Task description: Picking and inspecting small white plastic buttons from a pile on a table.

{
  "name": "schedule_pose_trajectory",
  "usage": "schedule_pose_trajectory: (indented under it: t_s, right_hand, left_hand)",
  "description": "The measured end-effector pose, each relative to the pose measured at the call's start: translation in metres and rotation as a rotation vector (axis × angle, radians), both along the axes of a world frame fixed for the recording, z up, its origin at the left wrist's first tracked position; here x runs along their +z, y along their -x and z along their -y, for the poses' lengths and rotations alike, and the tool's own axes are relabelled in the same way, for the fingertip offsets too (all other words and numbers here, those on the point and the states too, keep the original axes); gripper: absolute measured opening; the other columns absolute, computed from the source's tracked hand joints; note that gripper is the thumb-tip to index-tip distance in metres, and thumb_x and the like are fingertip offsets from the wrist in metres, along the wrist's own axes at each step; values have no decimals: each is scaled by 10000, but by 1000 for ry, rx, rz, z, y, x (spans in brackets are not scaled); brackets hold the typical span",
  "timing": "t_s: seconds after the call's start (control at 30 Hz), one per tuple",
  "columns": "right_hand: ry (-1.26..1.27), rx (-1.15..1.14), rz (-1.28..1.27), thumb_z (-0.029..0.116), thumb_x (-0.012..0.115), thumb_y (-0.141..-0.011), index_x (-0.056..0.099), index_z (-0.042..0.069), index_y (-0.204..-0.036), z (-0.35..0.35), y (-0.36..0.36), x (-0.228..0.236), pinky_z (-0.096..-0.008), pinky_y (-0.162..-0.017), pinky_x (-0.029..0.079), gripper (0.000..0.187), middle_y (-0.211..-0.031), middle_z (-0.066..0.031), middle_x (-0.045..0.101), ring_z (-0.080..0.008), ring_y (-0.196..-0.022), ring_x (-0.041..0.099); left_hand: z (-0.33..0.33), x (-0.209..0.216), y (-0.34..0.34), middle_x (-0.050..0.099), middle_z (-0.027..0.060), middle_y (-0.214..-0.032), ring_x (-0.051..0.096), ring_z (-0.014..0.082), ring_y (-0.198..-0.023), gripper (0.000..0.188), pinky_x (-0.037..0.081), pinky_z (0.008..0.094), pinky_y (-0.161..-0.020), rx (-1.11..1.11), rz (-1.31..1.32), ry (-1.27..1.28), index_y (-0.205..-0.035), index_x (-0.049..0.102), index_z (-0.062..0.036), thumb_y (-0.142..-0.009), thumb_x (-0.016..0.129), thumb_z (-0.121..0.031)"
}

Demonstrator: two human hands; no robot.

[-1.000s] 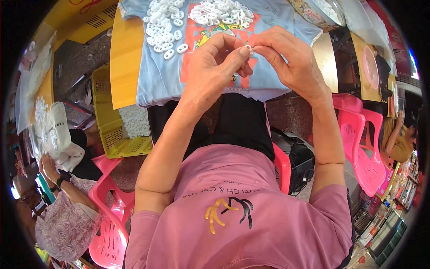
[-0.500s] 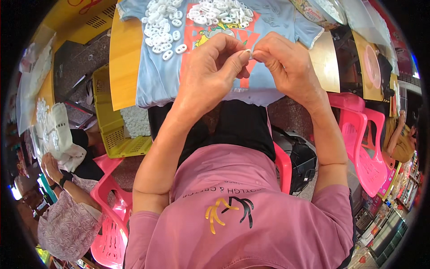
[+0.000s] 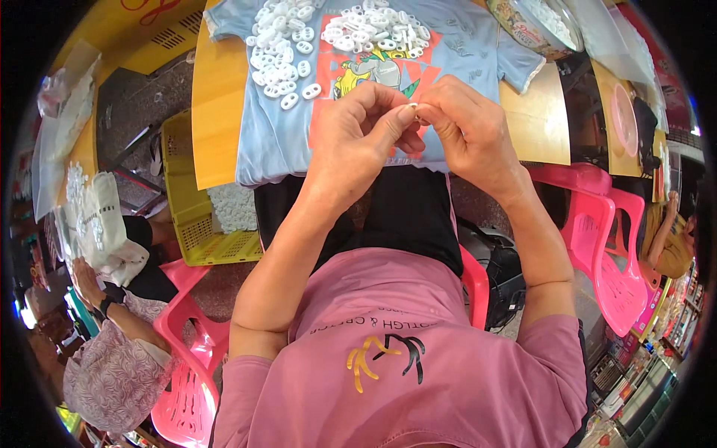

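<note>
My left hand [image 3: 347, 142] and my right hand [image 3: 470, 131] meet fingertip to fingertip above a light-blue printed T-shirt [image 3: 272, 142] spread on the table. Both are closed in a pinch on one small white piece [image 3: 414, 109]; the fingers cover most of it, so its shape is unclear. Just beyond the hands, two heaps of small white oval plastic pieces with two holes lie on the shirt: a left heap [image 3: 278, 60] and a right heap [image 3: 373, 31]. A couple of loose ovals [image 3: 311, 91] rest at the near end of the left heap.
A round tub [image 3: 534, 26] of white pieces stands at the table's far right. Left of my legs, a yellow crate [image 3: 179, 194] holds a white mass. Pink plastic chairs [image 3: 605, 246] flank me. At the left, another person [image 3: 116, 373] sits with a white cloth bag.
Both hands have come slightly nearer my body, still pinching the small white piece together. The whole view has shifted a little, so the table sits lower in it.
</note>
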State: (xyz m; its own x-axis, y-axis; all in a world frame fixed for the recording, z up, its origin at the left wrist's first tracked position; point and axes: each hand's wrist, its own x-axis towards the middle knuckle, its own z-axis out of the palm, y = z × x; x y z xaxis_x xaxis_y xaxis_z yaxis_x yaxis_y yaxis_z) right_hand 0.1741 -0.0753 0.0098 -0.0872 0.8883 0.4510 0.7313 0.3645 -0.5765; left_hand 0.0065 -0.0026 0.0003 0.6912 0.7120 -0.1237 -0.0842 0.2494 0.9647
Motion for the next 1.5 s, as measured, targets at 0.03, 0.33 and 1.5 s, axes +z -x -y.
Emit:
schedule_pose_trajectory:
  t_s: [0.03,0.33,1.5]
  right_hand:
    - [-2,-7,-10,45,613,-899,569,-18,-918,-1,-1,-1,-320,-603,460,79,-817,-123,579,-247,-677,574]
    - [-30,18,28,-4,662,-840,597,-2,-961,-3,-10,14,-314,-670,502,137,-902,-109,628,-239,-768,628]
    - [369,-144,-353,105,579,-948,604,-19,-936,-17,0,-11,-232,-634,465,127,-802,-32,601,-89,-682,579]
  left_hand:
    - [-1,-1,-1,649,90,-803,655,152,-716,144,543,266,-653,-1,0,0,-950,573,40,-941,591,-102]
    - [-7,3,6,647,118,-817,669,186,-723,195,553,294,-654,-34,58,135,-955,584,53,-924,604,-138]
    - [0,-14,-1,656,80,-767,655,126,-686,83,537,261,-610,183,-71,-60,-930,574,36,-921,576,-46]
